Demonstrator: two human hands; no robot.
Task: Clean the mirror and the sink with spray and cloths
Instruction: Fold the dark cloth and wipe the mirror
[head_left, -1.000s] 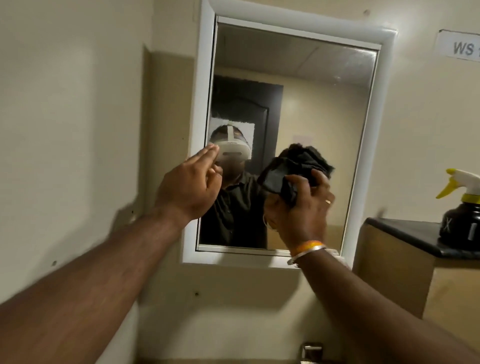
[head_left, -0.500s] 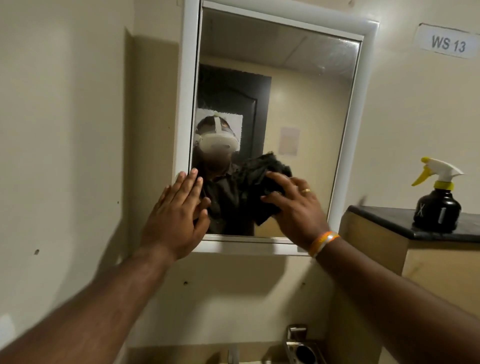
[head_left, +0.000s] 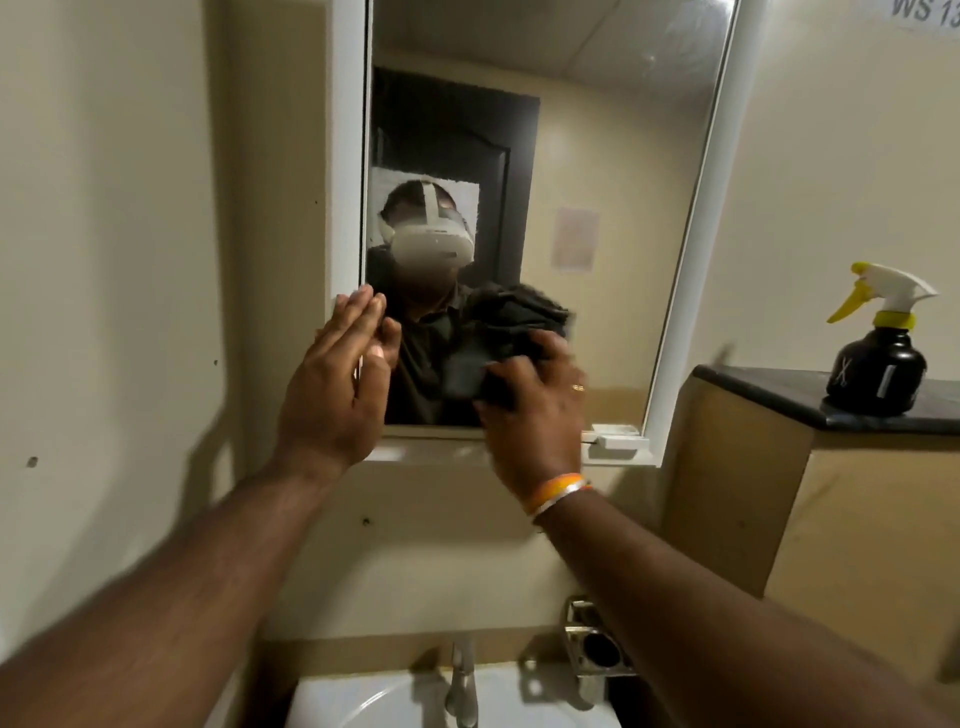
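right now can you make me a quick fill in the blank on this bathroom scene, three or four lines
1. The right hand presses a dark ____ against the mirror.
2. The spray bottle with the yellow trigger stands on the dark ____, to the right of the mirror.
3. The left hand holds ____, fingers straight near the mirror's left frame.
4. Below the mirror, the tap stands over a white ____.

Missing words: cloth; countertop; nothing; sink

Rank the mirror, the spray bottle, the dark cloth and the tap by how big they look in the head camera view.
1. Mirror, largest by far.
2. Spray bottle and dark cloth look about alike; the right hand covers part of the cloth, so no ranking.
3. Tap, smallest, partly cut off at the frame's bottom edge.
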